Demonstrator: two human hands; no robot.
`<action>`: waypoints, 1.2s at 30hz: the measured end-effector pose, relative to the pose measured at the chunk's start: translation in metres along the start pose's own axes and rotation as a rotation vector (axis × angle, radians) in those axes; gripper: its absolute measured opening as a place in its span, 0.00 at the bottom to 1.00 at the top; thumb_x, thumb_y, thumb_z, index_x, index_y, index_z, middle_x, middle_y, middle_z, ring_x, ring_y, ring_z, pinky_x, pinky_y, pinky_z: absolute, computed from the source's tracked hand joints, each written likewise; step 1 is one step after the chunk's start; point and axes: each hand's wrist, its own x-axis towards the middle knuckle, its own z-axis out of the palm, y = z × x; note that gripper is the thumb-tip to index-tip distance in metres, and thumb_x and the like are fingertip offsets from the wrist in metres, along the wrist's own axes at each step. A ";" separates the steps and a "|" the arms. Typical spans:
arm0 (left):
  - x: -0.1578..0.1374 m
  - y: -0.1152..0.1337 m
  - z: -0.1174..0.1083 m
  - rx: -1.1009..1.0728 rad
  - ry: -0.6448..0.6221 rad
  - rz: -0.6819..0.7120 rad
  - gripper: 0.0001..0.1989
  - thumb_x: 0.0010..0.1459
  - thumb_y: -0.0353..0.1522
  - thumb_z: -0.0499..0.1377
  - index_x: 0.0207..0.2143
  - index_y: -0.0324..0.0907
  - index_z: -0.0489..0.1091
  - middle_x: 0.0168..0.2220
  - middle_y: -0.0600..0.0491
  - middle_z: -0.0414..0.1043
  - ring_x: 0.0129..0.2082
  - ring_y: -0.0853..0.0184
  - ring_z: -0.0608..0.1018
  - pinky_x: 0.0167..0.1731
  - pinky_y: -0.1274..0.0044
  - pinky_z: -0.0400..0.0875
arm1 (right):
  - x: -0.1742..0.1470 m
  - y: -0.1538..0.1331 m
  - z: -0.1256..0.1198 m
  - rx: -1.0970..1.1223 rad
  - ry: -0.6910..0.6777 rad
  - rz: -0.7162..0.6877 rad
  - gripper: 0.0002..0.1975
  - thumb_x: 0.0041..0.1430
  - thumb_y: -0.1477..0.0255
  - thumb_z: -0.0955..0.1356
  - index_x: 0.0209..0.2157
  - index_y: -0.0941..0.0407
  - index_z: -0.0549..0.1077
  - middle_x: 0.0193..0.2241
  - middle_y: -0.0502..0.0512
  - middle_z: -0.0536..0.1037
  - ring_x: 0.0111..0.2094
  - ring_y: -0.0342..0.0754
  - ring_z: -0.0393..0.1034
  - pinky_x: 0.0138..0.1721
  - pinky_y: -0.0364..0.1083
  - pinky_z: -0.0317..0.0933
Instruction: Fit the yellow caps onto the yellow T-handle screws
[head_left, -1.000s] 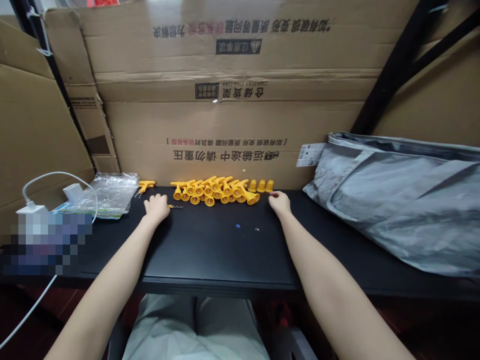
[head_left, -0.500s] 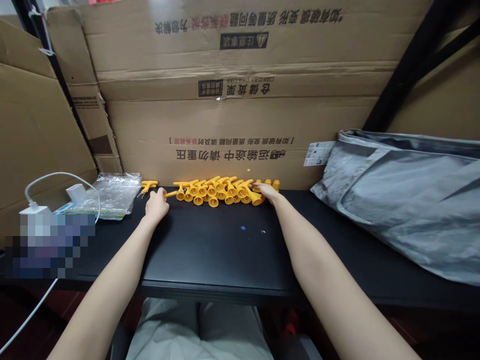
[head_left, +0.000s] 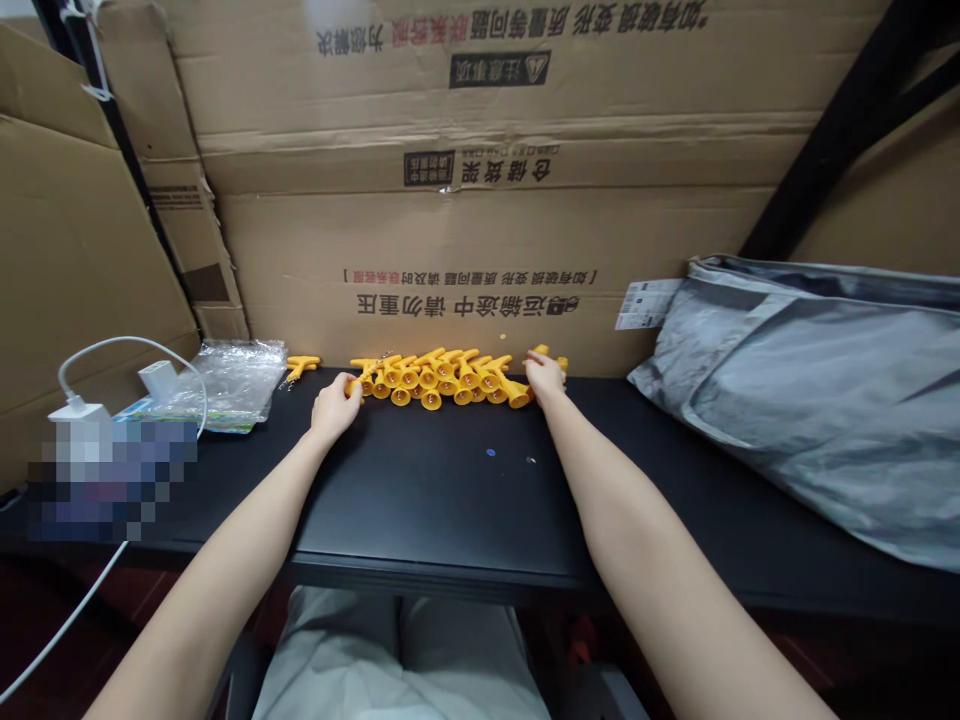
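Along the back of the black table lies a heap of yellow trumpet-shaped plastic pieces [head_left: 431, 375], most with flared mouths facing me and crossbars at the back. At the heap's left end, my left hand [head_left: 335, 407] is closed around a yellow plastic piece [head_left: 354, 389], largely hidden by the fingers. My right hand [head_left: 545, 377] is at the right end, its fingers closed on a small yellow piece [head_left: 541, 351] whose top shows above them. Another small yellow piece [head_left: 562, 364] stands beside that hand. Separate yellow T-shaped pieces [head_left: 303, 366] lie left of the heap.
A cardboard sheet [head_left: 465, 230] stands behind the heap. Clear plastic bags [head_left: 244, 385] and a white charger with cable [head_left: 79, 420] lie at left. A grey bag [head_left: 817, 390] occupies the right side. A small blue disc [head_left: 491, 453] rests on the black table [head_left: 435, 510].
My left hand has moved right, bringing its yellow piece to the heap's left end. My right hand has lifted slightly, and its fingers have closed on a small yellow piece at the right.
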 end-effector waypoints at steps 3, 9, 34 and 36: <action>0.000 -0.001 0.003 -0.023 0.009 0.088 0.15 0.58 0.39 0.50 0.44 0.46 0.68 0.32 0.52 0.75 0.33 0.64 0.76 0.35 0.75 0.65 | -0.008 -0.020 -0.006 0.200 0.215 0.093 0.17 0.51 0.71 0.64 0.44 0.55 0.71 0.44 0.59 0.71 0.47 0.53 0.66 0.54 0.56 0.56; 0.000 -0.003 0.010 -0.062 0.021 0.250 0.15 0.53 0.35 0.56 0.45 0.44 0.66 0.29 0.54 0.72 0.29 0.67 0.74 0.32 0.78 0.64 | -0.040 -0.069 -0.015 0.678 0.268 -0.004 0.13 0.54 0.70 0.64 0.42 0.52 0.59 0.40 0.53 0.68 0.36 0.44 0.70 0.37 0.46 0.67; -0.002 -0.005 0.008 0.036 -0.070 0.410 0.16 0.51 0.34 0.57 0.44 0.44 0.67 0.32 0.53 0.72 0.32 0.65 0.74 0.32 0.77 0.63 | -0.121 -0.086 -0.034 -0.051 -0.543 -0.947 0.17 0.52 0.83 0.64 0.45 0.58 0.69 0.43 0.61 0.74 0.46 0.54 0.69 0.46 0.54 0.62; -0.002 -0.004 0.008 0.040 -0.069 0.418 0.16 0.51 0.34 0.57 0.44 0.44 0.67 0.32 0.53 0.73 0.33 0.65 0.74 0.32 0.77 0.64 | -0.123 -0.087 -0.033 -0.044 -0.548 -0.969 0.17 0.52 0.83 0.64 0.44 0.58 0.69 0.43 0.62 0.75 0.46 0.54 0.69 0.46 0.55 0.62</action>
